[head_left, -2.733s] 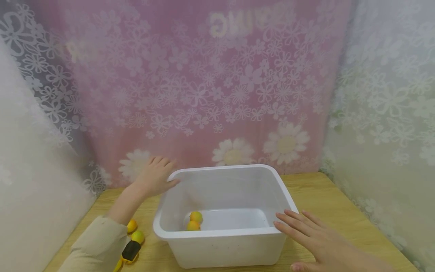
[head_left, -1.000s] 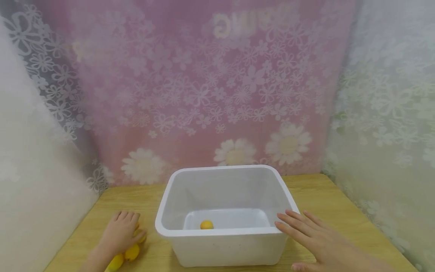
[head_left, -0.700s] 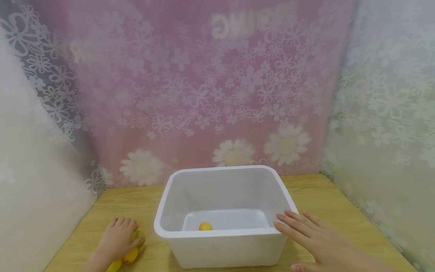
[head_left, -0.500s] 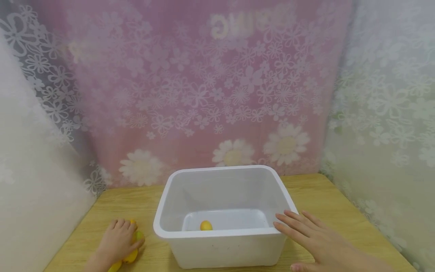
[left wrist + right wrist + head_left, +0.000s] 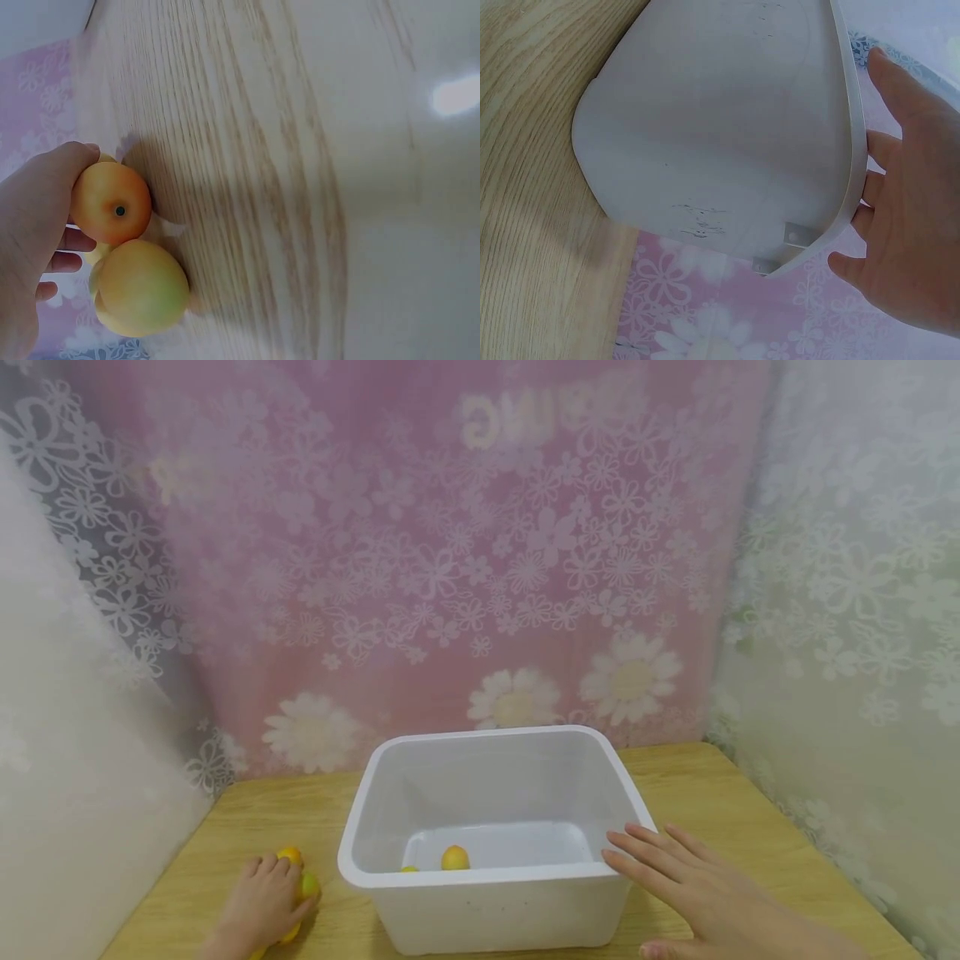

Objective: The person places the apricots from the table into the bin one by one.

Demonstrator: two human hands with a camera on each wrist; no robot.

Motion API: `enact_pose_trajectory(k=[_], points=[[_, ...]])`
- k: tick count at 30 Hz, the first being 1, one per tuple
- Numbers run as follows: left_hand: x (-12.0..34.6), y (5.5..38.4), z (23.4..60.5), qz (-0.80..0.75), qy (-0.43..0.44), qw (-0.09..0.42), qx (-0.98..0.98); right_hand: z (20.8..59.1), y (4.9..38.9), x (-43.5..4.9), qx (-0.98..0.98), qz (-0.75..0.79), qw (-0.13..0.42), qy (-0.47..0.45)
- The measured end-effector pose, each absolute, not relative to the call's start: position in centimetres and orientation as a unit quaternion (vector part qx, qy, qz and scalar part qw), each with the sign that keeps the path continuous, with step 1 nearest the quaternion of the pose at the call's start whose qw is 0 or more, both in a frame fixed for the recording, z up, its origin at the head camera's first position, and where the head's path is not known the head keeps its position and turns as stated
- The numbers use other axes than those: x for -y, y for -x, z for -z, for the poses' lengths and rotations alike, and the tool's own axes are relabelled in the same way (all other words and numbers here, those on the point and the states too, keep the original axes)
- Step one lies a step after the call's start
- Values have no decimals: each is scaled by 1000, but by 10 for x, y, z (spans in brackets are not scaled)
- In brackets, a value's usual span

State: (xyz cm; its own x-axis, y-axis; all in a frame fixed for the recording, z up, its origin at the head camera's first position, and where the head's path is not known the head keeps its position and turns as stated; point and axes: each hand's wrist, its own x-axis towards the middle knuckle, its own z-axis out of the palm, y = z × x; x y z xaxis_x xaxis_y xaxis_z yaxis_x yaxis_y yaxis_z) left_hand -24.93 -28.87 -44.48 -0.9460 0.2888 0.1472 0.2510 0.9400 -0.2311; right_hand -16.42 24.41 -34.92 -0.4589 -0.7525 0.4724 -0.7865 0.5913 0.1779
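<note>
My left hand (image 5: 258,902) lies over a small cluster of round fruits on the table, left of a white plastic tub. In the left wrist view its thumb and curled fingers hold an orange-coloured fruit (image 5: 112,202) with a dark spot, against a yellow-green fruit (image 5: 144,289); others are partly hidden behind them. My right hand (image 5: 690,881) rests with straight fingers on the front right corner of the white plastic tub (image 5: 495,877). Inside the tub sits a yellow-orange fruit (image 5: 454,858). A second yellow fruit (image 5: 408,869) barely shows over the front rim.
The tub stands on a wood-grain table (image 5: 750,860). A pink flowered curtain (image 5: 450,568) hangs behind, and pale sheets rise at the left and right sides.
My left hand has come down from above the tub's left rim onto the fruits. Fruit inside the tub has rolled; a second one has come back into sight. The right hand stays put.
</note>
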Motion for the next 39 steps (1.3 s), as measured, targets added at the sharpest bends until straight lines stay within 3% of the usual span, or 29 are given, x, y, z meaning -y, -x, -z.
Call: enact_pose_trajectory(k=[14,21,30,39], points=[[284,248,446,-61,148,117,980,353,163,-244,856,-48,250,-449],[283,248,431,-27,143,127,981,352,164,-245,853,-34,255,-455],[283,253,408,-28,158,189,969,349,167,-247,836,-46,266,-479],[274,259,375,5,151,211,966,347,164,-248,839,-38,274,-469]])
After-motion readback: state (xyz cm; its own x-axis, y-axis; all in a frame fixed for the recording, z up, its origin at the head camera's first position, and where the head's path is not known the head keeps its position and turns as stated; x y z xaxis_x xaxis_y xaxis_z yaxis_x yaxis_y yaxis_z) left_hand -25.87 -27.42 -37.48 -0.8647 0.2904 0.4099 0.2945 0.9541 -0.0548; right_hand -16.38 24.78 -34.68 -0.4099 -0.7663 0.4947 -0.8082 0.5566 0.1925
